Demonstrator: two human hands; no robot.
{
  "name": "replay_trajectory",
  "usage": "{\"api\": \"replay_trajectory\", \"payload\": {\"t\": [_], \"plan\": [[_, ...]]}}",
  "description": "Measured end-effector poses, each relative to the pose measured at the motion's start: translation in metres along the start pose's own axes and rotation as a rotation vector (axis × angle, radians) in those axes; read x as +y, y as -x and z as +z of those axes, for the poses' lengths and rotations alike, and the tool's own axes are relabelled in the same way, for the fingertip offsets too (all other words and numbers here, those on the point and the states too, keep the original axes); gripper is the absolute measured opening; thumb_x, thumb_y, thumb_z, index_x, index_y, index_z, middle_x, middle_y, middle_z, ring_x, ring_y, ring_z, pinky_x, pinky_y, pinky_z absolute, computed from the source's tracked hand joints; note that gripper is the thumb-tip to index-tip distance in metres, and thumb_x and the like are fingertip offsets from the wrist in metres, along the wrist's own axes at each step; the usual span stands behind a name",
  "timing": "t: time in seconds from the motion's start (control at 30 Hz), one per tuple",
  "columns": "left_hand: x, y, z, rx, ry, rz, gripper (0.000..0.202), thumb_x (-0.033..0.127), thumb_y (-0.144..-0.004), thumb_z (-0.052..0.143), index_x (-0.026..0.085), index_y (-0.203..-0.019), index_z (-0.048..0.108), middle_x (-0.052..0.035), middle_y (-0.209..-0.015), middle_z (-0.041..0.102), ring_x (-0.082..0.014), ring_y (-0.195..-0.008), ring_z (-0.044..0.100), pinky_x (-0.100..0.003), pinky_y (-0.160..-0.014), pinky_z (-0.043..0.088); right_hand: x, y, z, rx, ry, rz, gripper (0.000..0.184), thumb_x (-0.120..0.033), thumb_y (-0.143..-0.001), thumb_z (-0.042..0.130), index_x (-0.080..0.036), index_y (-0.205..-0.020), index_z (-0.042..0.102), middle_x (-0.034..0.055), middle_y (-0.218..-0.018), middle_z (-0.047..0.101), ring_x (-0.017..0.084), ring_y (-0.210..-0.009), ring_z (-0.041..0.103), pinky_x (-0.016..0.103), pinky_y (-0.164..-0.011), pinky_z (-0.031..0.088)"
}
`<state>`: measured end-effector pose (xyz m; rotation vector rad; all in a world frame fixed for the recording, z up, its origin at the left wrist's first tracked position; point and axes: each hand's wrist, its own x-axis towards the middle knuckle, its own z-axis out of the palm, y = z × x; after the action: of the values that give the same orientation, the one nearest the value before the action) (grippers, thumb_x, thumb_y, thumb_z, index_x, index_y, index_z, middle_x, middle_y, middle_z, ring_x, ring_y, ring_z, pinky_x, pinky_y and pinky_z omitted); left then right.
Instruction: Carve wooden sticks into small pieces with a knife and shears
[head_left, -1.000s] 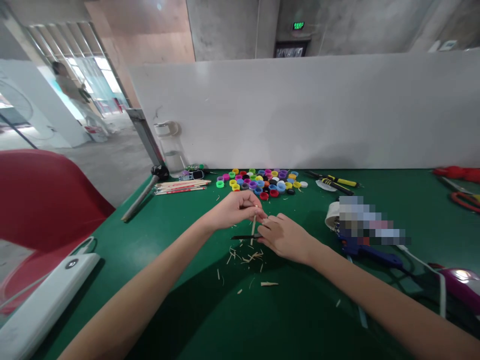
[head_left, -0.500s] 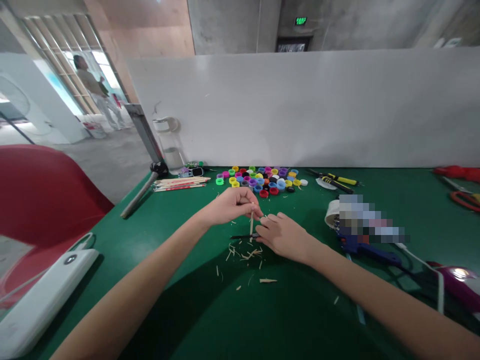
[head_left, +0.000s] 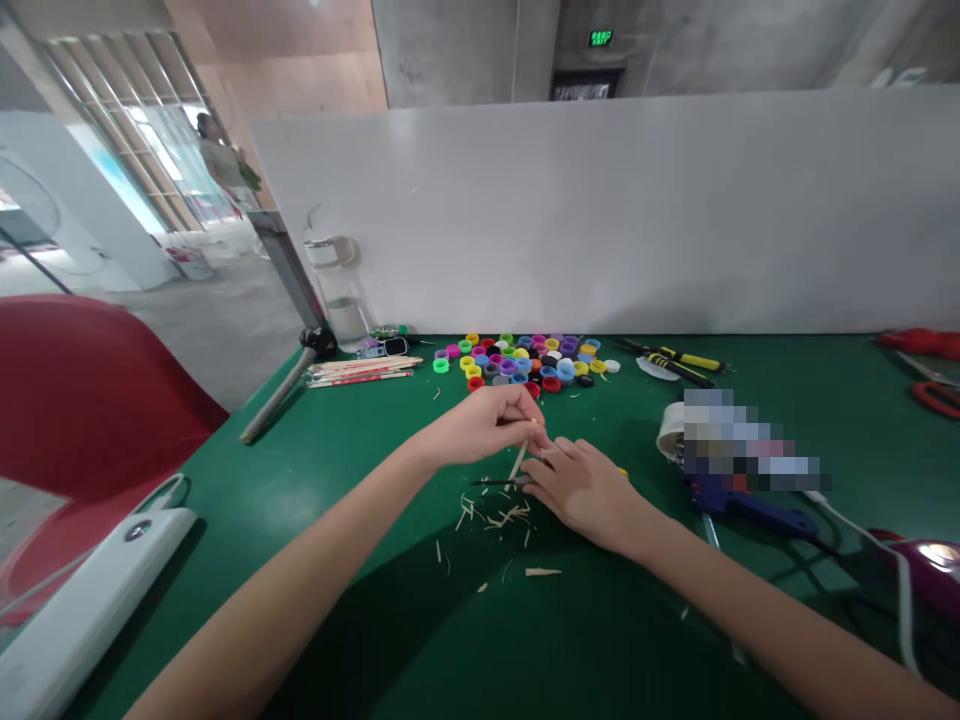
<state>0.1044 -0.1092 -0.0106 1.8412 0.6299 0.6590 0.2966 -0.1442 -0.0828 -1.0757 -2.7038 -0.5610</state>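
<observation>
My left hand (head_left: 495, 422) pinches the upper end of a pale wooden stick (head_left: 518, 458), which slants down toward the table. Close beside it, the fingers of my right hand (head_left: 581, 488) are closed around a knife whose thin dark blade (head_left: 491, 483) points left, at the stick's lower end. A yellow bit, perhaps its handle, peeks out behind the right hand. Curled wood shavings (head_left: 508, 516) lie scattered beneath the blade, and a larger wood chip (head_left: 543, 572) rests nearer to me.
Colourful bottle caps (head_left: 523, 366) spread along the back of the green table (head_left: 262, 560). Wooden sticks (head_left: 364, 371) lie back left, pliers (head_left: 679, 368) back right. A blue glue gun (head_left: 750, 505) and white cable are at right, a white power strip (head_left: 97, 590) at left. A person (head_left: 221, 165) stands far back left.
Both hands have shifted slightly right and toward me. The stick, upright before, now leans with its top to the right. The person in the background has moved right.
</observation>
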Motion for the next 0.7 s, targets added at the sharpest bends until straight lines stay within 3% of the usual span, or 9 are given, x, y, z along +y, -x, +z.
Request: {"api": "replay_trajectory", "payload": {"t": [0.17, 0.33, 0.43, 0.6, 0.7], "plan": [[-0.009, 0.005, -0.01, 0.031, 0.055, -0.027, 0.01, 0.025, -0.086, 0.052, 0.016, -0.084, 0.048, -0.0081, -0.087, 0.069, -0.0152, -0.082, 0.067, -0.032, -0.074, 0.054, -0.003, -0.005, -0.001, 0.011, -0.01, 0.02, 0.022, -0.034, -0.093, 0.043, -0.019, -0.089, 0.058, 0.0057, -0.089, 0.059, 0.017, -0.076, 0.048, 0.031, -0.063, 0.024], [-0.006, 0.008, -0.007, 0.02, 0.038, -0.016, 0.008, 0.023, -0.085, 0.053, 0.016, -0.084, 0.048, -0.0079, -0.086, 0.07, -0.0154, -0.083, 0.067, -0.03, -0.073, 0.053, -0.007, -0.008, 0.005, -0.04, 0.008, 0.076, 0.014, -0.035, -0.089, 0.052, -0.024, -0.085, 0.059, 0.0047, -0.087, 0.061, 0.02, -0.076, 0.048, 0.031, -0.058, 0.02], [-0.003, 0.006, -0.002, 0.03, -0.008, -0.01, 0.006, 0.022, -0.085, 0.051, 0.016, -0.084, 0.049, -0.0076, -0.085, 0.07, -0.0151, -0.082, 0.067, -0.029, -0.071, 0.053, -0.008, -0.008, 0.006, -0.055, 0.016, 0.12, 0.013, -0.035, -0.089, 0.052, -0.025, -0.087, 0.06, 0.0056, -0.086, 0.062, 0.021, -0.077, 0.049, 0.031, -0.059, 0.021], [0.003, 0.0, 0.016, 0.17, -0.182, -0.041, 0.007, 0.025, -0.085, 0.048, 0.018, -0.083, 0.049, -0.0048, -0.081, 0.07, -0.0149, -0.078, 0.066, -0.027, -0.065, 0.05, -0.008, -0.006, 0.005, -0.096, 0.052, 0.117, 0.011, -0.033, -0.087, 0.052, -0.026, -0.087, 0.06, 0.007, -0.087, 0.063, 0.024, -0.082, 0.052, 0.033, -0.061, 0.025], [0.008, -0.001, 0.025, 0.169, -0.265, -0.04, 0.007, 0.026, -0.085, 0.048, 0.02, -0.082, 0.049, -0.0034, -0.08, 0.07, -0.0154, -0.075, 0.065, -0.027, -0.06, 0.047, -0.007, -0.004, 0.007, -0.115, 0.061, 0.105, 0.013, -0.033, -0.088, 0.05, -0.026, -0.09, 0.06, 0.0069, -0.086, 0.064, 0.024, -0.083, 0.054, 0.033, -0.062, 0.028]]}}
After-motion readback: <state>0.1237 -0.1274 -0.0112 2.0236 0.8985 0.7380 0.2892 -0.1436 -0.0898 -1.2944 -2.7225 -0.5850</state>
